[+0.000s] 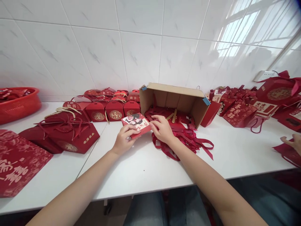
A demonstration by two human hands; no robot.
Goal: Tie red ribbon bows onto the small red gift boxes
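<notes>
A small red box point(136, 124) with a printed picture of figures on its upper face is held above the white table, near the middle of the view. My left hand point(125, 139) grips its left and lower side, fingers on the top. At its right edge, my right hand point(162, 128) has thumb and fingers closed on the box. Just behind my right hand lies an open cardboard box point(175, 89) on its side, with red ribbons and flat red pieces inside. A heap of dark red ribbons point(188, 139) spills from it onto the table beside my right wrist.
Small red boxes point(115, 111) stand in rows at the back left, larger ones point(70, 138) nearer. A red basin point(18, 105) is far left. More red boxes point(240, 114) fill the right, where another person's hand point(293, 142) touches a red item.
</notes>
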